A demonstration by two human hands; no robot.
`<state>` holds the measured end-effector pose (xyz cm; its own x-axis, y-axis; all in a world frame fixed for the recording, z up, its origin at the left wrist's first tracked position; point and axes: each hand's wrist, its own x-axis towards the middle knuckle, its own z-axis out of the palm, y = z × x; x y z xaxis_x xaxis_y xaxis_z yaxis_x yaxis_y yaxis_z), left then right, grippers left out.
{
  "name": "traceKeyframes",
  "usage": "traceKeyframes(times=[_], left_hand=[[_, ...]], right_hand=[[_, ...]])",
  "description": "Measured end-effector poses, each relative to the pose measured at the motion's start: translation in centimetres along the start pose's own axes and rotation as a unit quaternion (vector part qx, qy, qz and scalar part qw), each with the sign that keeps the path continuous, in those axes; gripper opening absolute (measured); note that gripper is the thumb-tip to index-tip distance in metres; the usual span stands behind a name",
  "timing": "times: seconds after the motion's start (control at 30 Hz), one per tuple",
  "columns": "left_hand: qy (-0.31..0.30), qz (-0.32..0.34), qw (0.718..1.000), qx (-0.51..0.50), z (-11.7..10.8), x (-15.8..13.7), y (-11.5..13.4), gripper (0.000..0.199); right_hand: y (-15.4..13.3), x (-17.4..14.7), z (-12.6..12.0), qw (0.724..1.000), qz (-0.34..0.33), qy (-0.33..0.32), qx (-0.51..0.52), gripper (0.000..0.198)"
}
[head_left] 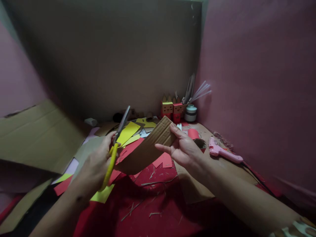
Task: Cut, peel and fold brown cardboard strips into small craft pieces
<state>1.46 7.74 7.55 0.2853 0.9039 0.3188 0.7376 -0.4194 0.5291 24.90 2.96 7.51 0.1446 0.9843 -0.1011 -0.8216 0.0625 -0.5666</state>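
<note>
My left hand (103, 158) is closed around a pair of scissors (115, 154) with yellow handles. Its metal blades look closed and point up and away from me. In my right hand (184, 148) is a curved piece of brown cardboard (145, 151), pinched at its right edge between thumb and fingers. The cardboard is creased near its upper corner, and its lower left end reaches close to the scissors without a clear contact showing. Below it, thin cardboard scraps (159, 182) lie on the red cloth (148, 204).
A pink glue gun (224, 151) with a cord lies at the right. Behind stand two box figures with faces (167, 108), a white jar (190, 113) and glue sticks (201, 90). Yellow paper (128, 133) and red paper are scattered about. Large cardboard (41, 138) leans at left.
</note>
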Motion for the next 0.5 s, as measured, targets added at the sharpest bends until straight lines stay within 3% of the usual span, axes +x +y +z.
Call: traceKeyframes(times=[0.1, 0.23, 0.3, 0.4, 0.5], left_hand=[[-0.052, -0.052, 0.992, -0.103, 0.4, 0.3, 0.3, 0.046], [-0.121, -0.058, 0.973, -0.189, 0.5, 0.4, 0.8, 0.047], [-0.116, -0.044, 0.981, -0.147, 0.4, 0.4, 1.0, 0.046], [-0.070, -0.003, 0.998, -0.001, 0.0, 0.1, 1.6, 0.045], [-0.017, 0.033, 0.992, 0.122, -0.3, -0.8, 2.7, 0.049]], right_hand=[[-0.1, 0.3, -0.1, 1.000, 0.006, 0.013, 0.016, 0.007], [-0.1, 0.6, -0.1, 0.999, 0.017, 0.028, 0.030, 0.007], [-0.1, 0.8, -0.2, 0.999, 0.020, 0.032, 0.036, 0.007], [-0.2, 0.8, -0.3, 0.999, 0.018, 0.028, 0.040, 0.006], [-0.2, 0.6, -0.5, 0.999, -0.003, 0.009, 0.032, 0.006]])
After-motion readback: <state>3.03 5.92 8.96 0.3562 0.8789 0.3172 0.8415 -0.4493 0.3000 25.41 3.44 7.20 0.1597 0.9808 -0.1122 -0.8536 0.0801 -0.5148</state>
